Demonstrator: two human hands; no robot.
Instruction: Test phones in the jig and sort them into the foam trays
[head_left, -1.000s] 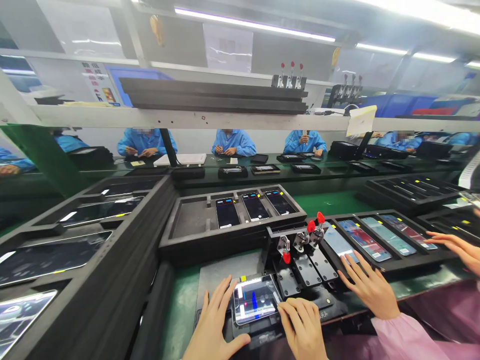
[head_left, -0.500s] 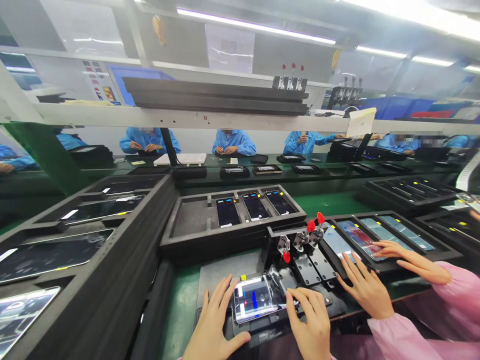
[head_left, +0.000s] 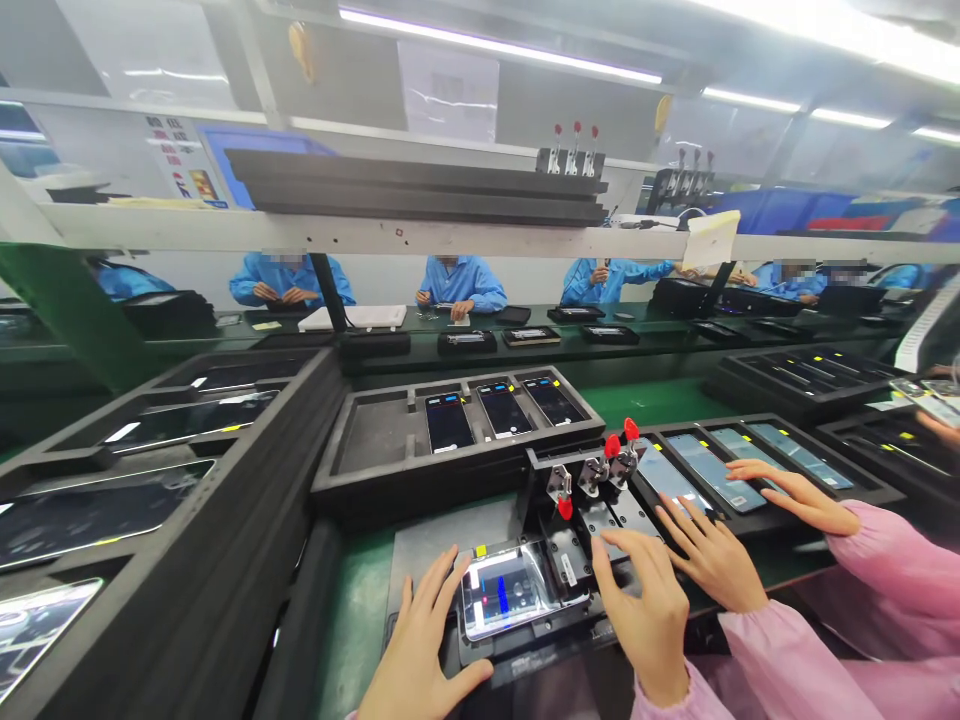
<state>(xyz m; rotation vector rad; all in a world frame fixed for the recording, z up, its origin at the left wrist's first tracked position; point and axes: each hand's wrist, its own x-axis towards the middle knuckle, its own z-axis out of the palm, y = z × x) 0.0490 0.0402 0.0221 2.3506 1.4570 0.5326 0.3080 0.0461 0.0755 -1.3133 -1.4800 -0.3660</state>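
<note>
A phone [head_left: 510,590] with a lit screen and blue markings lies screen up in a black clamping fixture [head_left: 532,658]. A small yellow tab stands at its upper left edge. My left hand [head_left: 427,640] is open at the phone's left end, fingertips by its upper left edge and thumb near the lower edge. Beyond the phone's right end, my right hand [head_left: 646,600] hovers over the fixture with bent fingers apart and nothing visible in them. Close behind are metal toggle clamps [head_left: 592,472] with red tips; the left one points down, the other two up.
Behind the fixture stands a black foam tray [head_left: 360,480] with several phones. Stacked trays [head_left: 247,480] rise at left. A co-worker's hands [head_left: 716,560] reach from the right over another phone tray [head_left: 885,490]. People in blue sit across the bench.
My right hand has moved right and up from the phone's right end. The shiny raised flap there no longer shows. My left hand stays by the phone.
</note>
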